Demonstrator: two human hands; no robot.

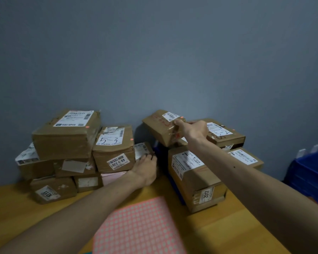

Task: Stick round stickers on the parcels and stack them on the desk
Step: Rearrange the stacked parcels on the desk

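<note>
My right hand [192, 130] grips a brown parcel [160, 128] by its near end and holds it tilted in the air above the right pile; a small orange round sticker [182, 117] sits by its white label. My left hand [145, 171] rests against a small parcel [144, 150] low between the two piles, fingers on its side. The left stack [66, 142] holds several brown parcels, two of them with orange dots on top. A pink sheet of round stickers [138, 228] lies on the wooden desk [228, 230] right in front of me.
The right pile has a large parcel [195, 176] marked 2017 and two others behind it, resting on something blue. Stacked blue plastic crates [310, 176] stand at the far right. A grey wall closes off the back of the desk.
</note>
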